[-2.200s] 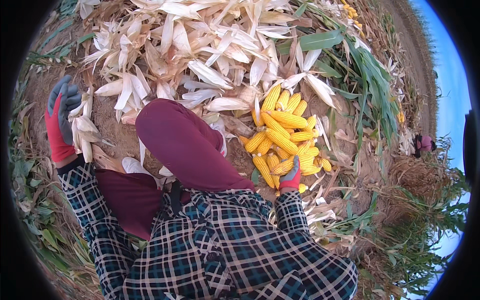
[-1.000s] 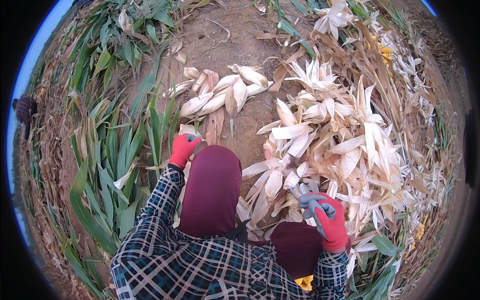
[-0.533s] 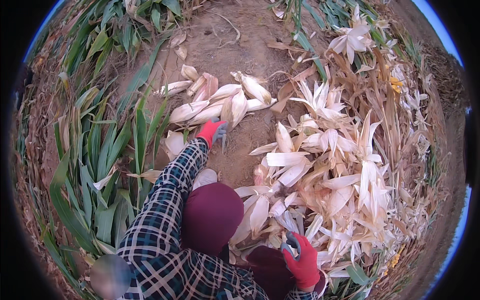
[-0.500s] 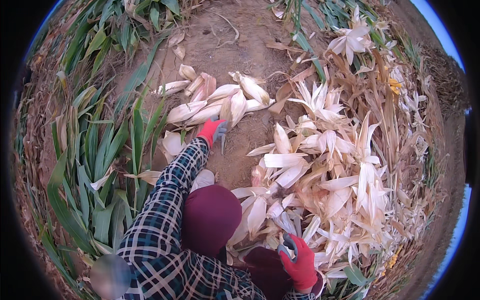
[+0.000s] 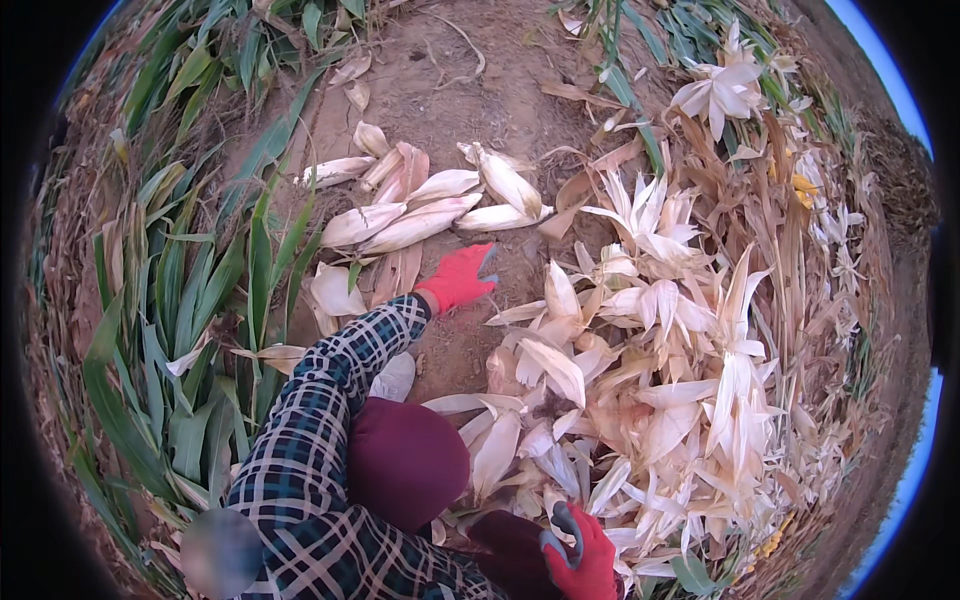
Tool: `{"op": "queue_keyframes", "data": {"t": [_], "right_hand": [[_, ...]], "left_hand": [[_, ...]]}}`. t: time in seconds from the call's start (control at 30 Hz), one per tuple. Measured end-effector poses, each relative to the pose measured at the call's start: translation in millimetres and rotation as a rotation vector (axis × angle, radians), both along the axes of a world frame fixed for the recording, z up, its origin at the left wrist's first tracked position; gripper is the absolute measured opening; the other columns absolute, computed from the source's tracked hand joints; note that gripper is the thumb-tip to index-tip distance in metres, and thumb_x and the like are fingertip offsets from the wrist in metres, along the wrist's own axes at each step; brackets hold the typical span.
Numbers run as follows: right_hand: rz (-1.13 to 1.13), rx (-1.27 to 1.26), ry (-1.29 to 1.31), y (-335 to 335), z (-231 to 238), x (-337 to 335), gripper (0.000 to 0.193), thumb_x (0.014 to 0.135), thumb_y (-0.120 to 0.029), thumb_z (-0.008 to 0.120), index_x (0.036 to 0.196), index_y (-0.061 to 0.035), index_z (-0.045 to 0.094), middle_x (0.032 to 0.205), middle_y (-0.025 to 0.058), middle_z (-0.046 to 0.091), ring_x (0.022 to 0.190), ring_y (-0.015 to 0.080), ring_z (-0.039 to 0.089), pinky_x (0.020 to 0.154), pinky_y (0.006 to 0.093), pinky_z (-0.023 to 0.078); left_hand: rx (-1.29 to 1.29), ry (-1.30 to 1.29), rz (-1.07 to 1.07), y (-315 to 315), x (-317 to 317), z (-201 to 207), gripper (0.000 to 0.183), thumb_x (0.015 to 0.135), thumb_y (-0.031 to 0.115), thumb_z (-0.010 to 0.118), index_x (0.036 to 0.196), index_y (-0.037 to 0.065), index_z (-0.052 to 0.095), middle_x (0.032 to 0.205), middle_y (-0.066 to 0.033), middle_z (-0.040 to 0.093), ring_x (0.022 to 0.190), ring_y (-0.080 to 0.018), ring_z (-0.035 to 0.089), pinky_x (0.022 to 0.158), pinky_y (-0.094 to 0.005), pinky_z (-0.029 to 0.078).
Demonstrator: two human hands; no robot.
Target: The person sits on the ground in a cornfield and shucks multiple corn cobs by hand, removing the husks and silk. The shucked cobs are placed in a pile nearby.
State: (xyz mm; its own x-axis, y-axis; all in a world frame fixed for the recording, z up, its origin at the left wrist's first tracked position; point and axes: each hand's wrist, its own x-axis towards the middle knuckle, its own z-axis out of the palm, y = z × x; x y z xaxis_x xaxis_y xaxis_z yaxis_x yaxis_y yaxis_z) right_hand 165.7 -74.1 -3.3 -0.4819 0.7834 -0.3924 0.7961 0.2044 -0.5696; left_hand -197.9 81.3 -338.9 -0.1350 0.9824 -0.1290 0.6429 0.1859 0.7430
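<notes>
Since your left grip (image 5: 460,280) is hovering over bare soil (image 5: 465,335) just short of that little pile of unhusked corn ears (image 5: 420,222), here's my take on those. They're lying on the ground ahead of you, husks on, several leaning against each other. Your left grip looks loosely spread, nothing visible in it. The right grip (image 5: 585,555) is down low beside your maroon trouser leg (image 5: 505,545), fingers half curled; can't tell if it's actually got hold of anything.

Handling-wise, I'd expect each ear to be fairly light, with a stiff core and not much to break. The dry husk is probably the annoying bit: papery, kinda slick against a glove, likely to slip or tear if you just pinch a loose end. I'd wrap your fingers round the fat middle, say on the plump ear (image 5: 508,183) at the right, and keep clear of the brown leaf (image 5: 570,200) nearby, which would just crumple.
</notes>
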Motion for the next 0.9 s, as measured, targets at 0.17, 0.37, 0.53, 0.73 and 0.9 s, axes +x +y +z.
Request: {"op": "queue_keyframes", "data": {"t": [0.17,0.37,0.53,0.73,0.9], "right_hand": [[-0.036,-0.040,-0.001,8,2,2,0.054,0.083,-0.014,0.070,0.132,0.0009,0.053,0.122,0.0252,0.061,0.109,0.0406,0.061,0.092,0.0428,0.050],[-0.033,0.005,0.006,4,1,2,0.053,0.084,-0.012,0.071,0.132,0.0011,0.052,0.117,0.0239,0.063,0.106,0.0386,0.063,0.089,0.0406,0.051],[0.004,0.040,0.039,-6,6,4,0.056,0.083,-0.013,0.073,0.132,0.0018,0.051,0.115,0.0241,0.064,0.102,0.0388,0.065,0.085,0.0414,0.053],[0.012,0.117,0.091,-17,13,6,0.055,0.082,-0.014,0.074,0.131,-0.0007,0.052,0.117,0.0241,0.063,0.106,0.0383,0.064,0.088,0.0409,0.052],[-0.423,-0.066,0.616,-4,-10,33,0.046,0.089,-0.012,0.067,0.129,0.0034,0.052,0.118,0.0143,0.063,0.107,0.0227,0.064,0.095,0.0349,0.049]], "left_hand": [[0.160,0.557,-0.050,70,-16,-34,0.076,0.078,0.032,0.071,0.141,0.001,0.040,0.139,-0.0240,0.046,0.130,-0.0378,0.043,0.108,-0.0508,0.034],[-0.265,0.555,0.156,113,5,-49,0.068,0.070,0.026,0.074,0.130,0.004,0.055,0.127,-0.0205,0.060,0.123,-0.0319,0.056,0.097,-0.0429,0.046],[-0.425,0.258,0.176,76,4,-38,0.055,0.060,0.046,0.079,0.099,0.008,0.073,0.097,-0.0175,0.072,0.086,-0.0315,0.071,0.075,-0.0410,0.056],[-0.246,0.085,-0.172,6,16,23,0.075,0.060,0.051,0.079,0.118,0.006,0.061,0.112,-0.0185,0.067,0.104,-0.0337,0.065,0.088,-0.0433,0.050],[0.253,0.345,-0.653,-16,47,175,0.070,0.059,0.032,0.078,0.123,0.010,0.057,0.103,-0.0139,0.063,0.095,-0.0354,0.062,0.090,-0.0448,0.048]]}}
